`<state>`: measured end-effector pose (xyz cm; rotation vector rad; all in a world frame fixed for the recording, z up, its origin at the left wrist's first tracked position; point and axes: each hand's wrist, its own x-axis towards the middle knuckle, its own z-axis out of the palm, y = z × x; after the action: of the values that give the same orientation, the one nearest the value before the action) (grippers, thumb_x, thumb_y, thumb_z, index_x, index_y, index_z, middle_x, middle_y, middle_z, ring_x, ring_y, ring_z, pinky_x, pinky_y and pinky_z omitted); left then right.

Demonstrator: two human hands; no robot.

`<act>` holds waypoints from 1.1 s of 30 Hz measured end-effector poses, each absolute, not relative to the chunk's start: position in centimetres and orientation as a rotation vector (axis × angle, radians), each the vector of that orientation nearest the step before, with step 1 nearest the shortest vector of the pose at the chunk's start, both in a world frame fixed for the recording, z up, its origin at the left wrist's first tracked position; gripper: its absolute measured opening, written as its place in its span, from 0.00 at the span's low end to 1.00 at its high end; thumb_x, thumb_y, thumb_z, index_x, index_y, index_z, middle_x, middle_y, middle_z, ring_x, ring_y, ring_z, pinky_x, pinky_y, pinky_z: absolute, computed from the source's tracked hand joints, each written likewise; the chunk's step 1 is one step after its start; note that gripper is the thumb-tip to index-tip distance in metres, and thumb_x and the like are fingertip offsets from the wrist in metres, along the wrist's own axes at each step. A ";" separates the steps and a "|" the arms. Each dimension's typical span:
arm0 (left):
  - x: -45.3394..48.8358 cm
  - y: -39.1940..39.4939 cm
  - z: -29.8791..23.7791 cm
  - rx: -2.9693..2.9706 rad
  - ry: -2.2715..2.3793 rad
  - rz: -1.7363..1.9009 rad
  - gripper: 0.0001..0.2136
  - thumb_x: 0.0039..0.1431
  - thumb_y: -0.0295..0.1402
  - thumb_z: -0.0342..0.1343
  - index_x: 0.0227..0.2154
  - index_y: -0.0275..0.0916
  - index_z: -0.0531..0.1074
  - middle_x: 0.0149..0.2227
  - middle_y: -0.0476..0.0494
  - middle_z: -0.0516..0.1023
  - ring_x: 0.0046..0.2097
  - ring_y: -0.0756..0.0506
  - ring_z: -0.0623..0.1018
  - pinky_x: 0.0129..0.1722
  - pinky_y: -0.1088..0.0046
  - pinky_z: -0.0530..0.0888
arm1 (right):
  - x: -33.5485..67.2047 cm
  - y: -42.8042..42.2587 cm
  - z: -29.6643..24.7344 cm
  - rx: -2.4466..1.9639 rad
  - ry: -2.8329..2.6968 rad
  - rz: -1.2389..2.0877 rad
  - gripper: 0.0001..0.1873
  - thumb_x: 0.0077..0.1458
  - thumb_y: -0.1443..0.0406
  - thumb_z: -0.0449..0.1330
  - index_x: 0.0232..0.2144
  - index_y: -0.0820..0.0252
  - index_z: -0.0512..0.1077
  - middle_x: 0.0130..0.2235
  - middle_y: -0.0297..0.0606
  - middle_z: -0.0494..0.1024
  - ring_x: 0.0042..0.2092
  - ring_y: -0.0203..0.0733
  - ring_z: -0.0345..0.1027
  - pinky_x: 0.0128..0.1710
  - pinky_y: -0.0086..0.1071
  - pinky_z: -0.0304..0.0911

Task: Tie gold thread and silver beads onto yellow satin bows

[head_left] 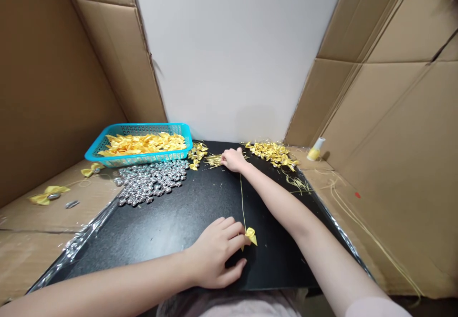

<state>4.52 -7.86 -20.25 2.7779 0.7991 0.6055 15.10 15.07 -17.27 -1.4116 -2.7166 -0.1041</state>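
Observation:
My left hand (223, 252) rests low over the black tabletop, its fingers curled onto a yellow ribbon bow (251, 235) and its thumb apart from them. Part of the bow is hidden under the fingertips. From the bow a thin yellow string (242, 197) runs nearly straight toward my right wrist; its far end is hidden. Farther back, my right hand (234, 159) reaches across the table with its fingers closed down on a bundle of thin gold ties (213, 160). The fingertips and the exact strands between them are partly covered by the hand.
A turquoise basket (138, 160) of yellow bows stands back left, with silver beads (152, 181) before it. Bows with beads (272, 153) are heaped back right, near loose string pieces (299, 183). A thread cone (315, 150) stands farther right. Cardboard walls (393, 131) flank the table.

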 end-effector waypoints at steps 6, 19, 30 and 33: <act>4.5 -7.8 -20.0 2.769 0.815 0.693 0.11 0.54 0.33 0.52 0.41 0.40 0.69 0.38 0.41 0.73 0.37 0.43 0.69 0.36 0.66 0.66 | 15.5 14.6 -16.3 -1.415 -2.648 -0.075 0.13 0.62 0.60 0.55 0.44 0.60 0.72 0.47 0.41 0.74 0.48 0.44 0.68 0.49 0.45 0.62; 0.6 -2.0 -15.8 2.818 1.736 0.861 0.10 0.61 0.31 0.52 0.42 0.38 0.74 0.39 0.39 0.75 0.40 0.39 0.72 0.38 0.62 0.70 | 16.1 11.5 -12.4 -1.313 -2.705 -0.267 0.11 0.60 0.72 0.51 0.35 0.62 0.74 0.42 0.47 0.79 0.44 0.49 0.68 0.48 0.44 0.46; 2.5 -0.3 -11.3 2.756 1.958 0.245 0.11 0.60 0.36 0.54 0.30 0.39 0.80 0.33 0.40 0.79 0.39 0.38 0.78 0.32 0.67 0.66 | 19.4 3.8 -10.1 -1.229 -2.759 -0.283 0.09 0.64 0.66 0.52 0.36 0.62 0.72 0.42 0.42 0.79 0.46 0.46 0.67 0.43 0.40 0.44; 3.3 -0.5 -11.1 2.682 1.948 0.153 0.12 0.61 0.33 0.52 0.28 0.38 0.79 0.31 0.40 0.80 0.35 0.40 0.79 0.28 0.70 0.63 | 20.3 2.5 -10.6 -1.227 -2.739 -0.277 0.08 0.64 0.66 0.53 0.36 0.62 0.72 0.40 0.40 0.79 0.45 0.44 0.67 0.42 0.39 0.43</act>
<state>3.33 -0.51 -11.08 2.6825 1.9485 0.1531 20.28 2.53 -10.57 -1.2274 -2.7393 -0.2771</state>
